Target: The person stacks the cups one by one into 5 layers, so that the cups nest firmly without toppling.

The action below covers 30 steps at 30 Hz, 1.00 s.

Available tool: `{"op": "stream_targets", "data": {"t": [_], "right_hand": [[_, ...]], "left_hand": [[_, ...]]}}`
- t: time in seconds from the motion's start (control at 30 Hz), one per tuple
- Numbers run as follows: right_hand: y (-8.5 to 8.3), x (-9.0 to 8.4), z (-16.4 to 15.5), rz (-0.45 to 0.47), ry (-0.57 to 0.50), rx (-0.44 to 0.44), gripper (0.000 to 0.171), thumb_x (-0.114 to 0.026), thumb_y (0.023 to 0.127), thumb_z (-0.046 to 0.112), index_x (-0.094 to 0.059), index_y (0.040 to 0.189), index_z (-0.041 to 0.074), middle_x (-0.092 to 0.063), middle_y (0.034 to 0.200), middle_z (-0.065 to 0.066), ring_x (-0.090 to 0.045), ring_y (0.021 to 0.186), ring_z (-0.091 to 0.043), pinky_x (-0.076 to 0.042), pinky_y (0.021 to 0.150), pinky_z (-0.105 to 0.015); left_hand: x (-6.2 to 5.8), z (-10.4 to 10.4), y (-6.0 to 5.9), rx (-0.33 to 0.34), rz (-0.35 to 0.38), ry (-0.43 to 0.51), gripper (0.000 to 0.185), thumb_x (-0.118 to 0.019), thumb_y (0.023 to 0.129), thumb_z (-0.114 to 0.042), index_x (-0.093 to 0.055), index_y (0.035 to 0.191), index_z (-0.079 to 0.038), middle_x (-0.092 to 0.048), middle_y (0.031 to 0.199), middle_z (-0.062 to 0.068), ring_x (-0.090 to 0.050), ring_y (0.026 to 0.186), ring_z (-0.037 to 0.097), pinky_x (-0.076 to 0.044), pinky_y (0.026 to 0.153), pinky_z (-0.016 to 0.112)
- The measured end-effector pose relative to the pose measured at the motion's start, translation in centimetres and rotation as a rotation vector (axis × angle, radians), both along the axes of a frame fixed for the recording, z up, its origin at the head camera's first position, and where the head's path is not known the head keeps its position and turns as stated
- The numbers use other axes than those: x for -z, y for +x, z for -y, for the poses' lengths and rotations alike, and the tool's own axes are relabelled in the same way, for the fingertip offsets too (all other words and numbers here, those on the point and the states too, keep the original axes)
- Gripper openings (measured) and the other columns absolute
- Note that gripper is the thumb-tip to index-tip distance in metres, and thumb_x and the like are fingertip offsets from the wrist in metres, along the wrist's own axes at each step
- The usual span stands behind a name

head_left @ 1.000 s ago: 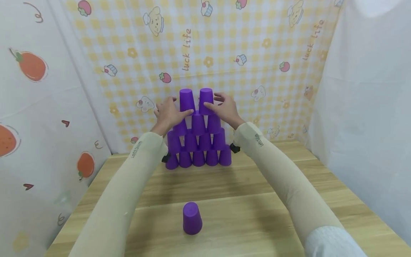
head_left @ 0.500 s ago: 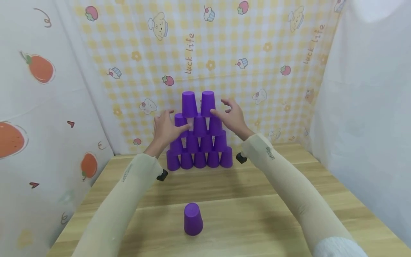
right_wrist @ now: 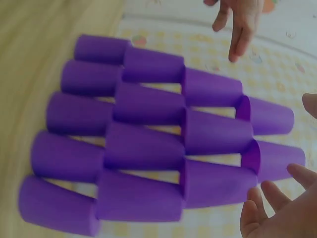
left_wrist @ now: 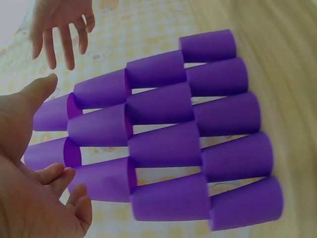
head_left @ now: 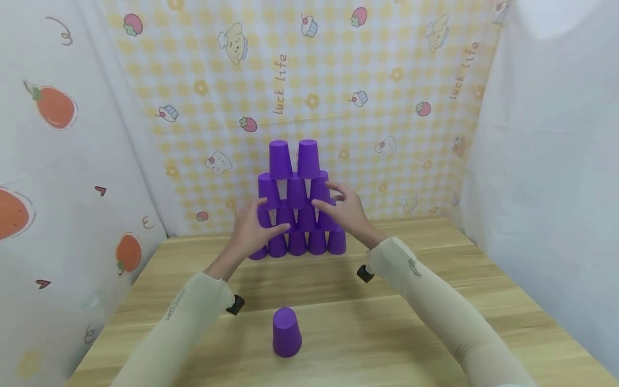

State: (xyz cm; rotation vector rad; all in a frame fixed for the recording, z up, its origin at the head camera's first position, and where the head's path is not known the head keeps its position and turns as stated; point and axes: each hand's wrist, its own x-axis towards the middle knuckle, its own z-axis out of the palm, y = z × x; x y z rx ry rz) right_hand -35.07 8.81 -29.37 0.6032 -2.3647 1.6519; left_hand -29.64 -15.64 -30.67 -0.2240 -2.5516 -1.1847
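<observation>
A pyramid of upside-down purple cups [head_left: 296, 192] stands at the back of the table, with two cups in its top row and wider rows below. My left hand [head_left: 250, 230] is in front of its left side, fingers spread and holding nothing. On the right, my right hand [head_left: 349, 210] overlaps the pyramid's edge in the head view, thumb and fingers apart around no cup. In the left wrist view the stack's cups [left_wrist: 161, 144] rest rim-down across the gaps of the row beneath. One separate purple cup [head_left: 287, 333] stands upside down near the front.
The wooden table [head_left: 387, 322] has a checked yellow cloth [head_left: 329, 70] hanging behind it. White cloths hang at the left [head_left: 87, 161] and right [head_left: 541, 161]. A dark wrist camera [head_left: 236, 305] sits under the left sleeve and another [head_left: 365, 273] under the right.
Both hands have come away from the two top cups and moved down and back toward me. The right thumb has left its cup. The pyramid and the single cup stay in place.
</observation>
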Motion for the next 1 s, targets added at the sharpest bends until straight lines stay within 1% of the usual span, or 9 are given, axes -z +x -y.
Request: {"op": "stream_targets", "data": {"t": [0.13,0.27,0.37,0.5,0.6,0.67,0.8,0.87,1.0], "right_hand": [[1.7,2.3,0.1,0.016,0.037,-0.074,0.067,-0.078,0.086,0.035,-0.052,0.143,0.01,-0.051,0.145,-0.009,-0.051,0.126,-0.037,-0.049,0.098,-0.051],[3.2,4.5,0.2,0.033,0.062,-0.179,0.064,-0.08,0.084,0.029,-0.055,0.14,0.009,-0.056,0.141,-0.008,-0.055,0.121,-0.034,-0.051,0.095,-0.048],[4.5,6.2,0.4,0.088,0.082,-0.313,0.064,-0.082,0.082,0.027,-0.056,0.138,0.009,-0.057,0.139,-0.011,-0.057,0.12,-0.033,-0.052,0.094,-0.043],[6.2,8.6,1.2,0.169,0.158,-0.548,0.065,-0.083,0.081,0.023,-0.056,0.139,0.01,-0.058,0.138,-0.012,-0.057,0.119,-0.033,-0.053,0.092,-0.038],[7.3,10.2,2.1,0.22,0.26,-0.701,0.066,-0.084,0.079,0.019,-0.056,0.138,0.009,-0.061,0.135,-0.005,-0.059,0.117,-0.029,-0.054,0.091,-0.035],[7.9,11.0,2.6,0.253,0.309,-0.771,0.062,-0.085,0.077,0.015,-0.06,0.134,0.007,-0.064,0.128,-0.001,-0.062,0.112,-0.023,-0.053,0.092,-0.035],[8.5,12.2,3.1,0.289,0.312,-0.821,0.05,-0.085,0.075,0.006,-0.068,0.121,0.005,-0.068,0.112,0.006,-0.065,0.098,-0.011,-0.055,0.089,-0.035],[8.5,12.6,3.0,0.292,0.286,-0.816,0.046,-0.084,0.075,0.003,-0.07,0.119,0.006,-0.069,0.109,0.007,-0.066,0.096,-0.01,-0.056,0.088,-0.035],[8.0,12.7,2.5,0.281,0.253,-0.805,0.049,-0.083,0.076,0.004,-0.068,0.123,0.008,-0.07,0.112,0.005,-0.066,0.099,-0.013,-0.056,0.087,-0.033]], "left_hand": [[1.7,0.2,0.7,0.035,0.053,0.049,0.088,-0.08,0.084,-0.037,-0.034,0.149,0.001,-0.041,0.148,0.026,-0.048,0.129,0.043,-0.044,0.102,0.055],[3.0,0.2,0.7,0.05,0.083,0.065,0.085,-0.077,0.086,-0.04,-0.036,0.149,-0.001,-0.05,0.14,0.025,-0.057,0.115,0.039,-0.053,0.09,0.049],[4.1,0.4,0.6,0.07,0.114,0.062,0.082,-0.075,0.088,-0.04,-0.036,0.15,-0.003,-0.055,0.133,0.023,-0.058,0.11,0.035,-0.054,0.084,0.046],[5.4,0.8,0.7,0.1,0.153,0.054,0.082,-0.074,0.089,-0.04,-0.035,0.151,-0.003,-0.057,0.13,0.022,-0.058,0.112,0.035,-0.053,0.084,0.045],[5.7,1.0,0.9,0.107,0.15,0.058,0.085,-0.075,0.088,-0.042,-0.035,0.151,-0.003,-0.057,0.131,0.022,-0.058,0.115,0.036,-0.053,0.086,0.046],[5.8,1.0,0.9,0.112,0.145,0.074,0.085,-0.075,0.087,-0.042,-0.035,0.151,-0.003,-0.057,0.131,0.022,-0.059,0.113,0.036,-0.054,0.085,0.046],[5.6,1.0,0.9,0.109,0.128,0.077,0.083,-0.074,0.088,-0.042,-0.036,0.151,-0.003,-0.054,0.137,0.022,-0.059,0.109,0.033,-0.054,0.081,0.043],[5.6,1.0,0.9,0.104,0.124,0.073,0.083,-0.074,0.088,-0.042,-0.036,0.15,-0.003,-0.054,0.136,0.02,-0.059,0.106,0.031,-0.053,0.079,0.042],[5.8,0.9,0.9,0.088,0.127,0.068,0.083,-0.075,0.087,-0.042,-0.037,0.15,-0.003,-0.057,0.128,0.018,-0.057,0.103,0.029,-0.051,0.08,0.041]]}}
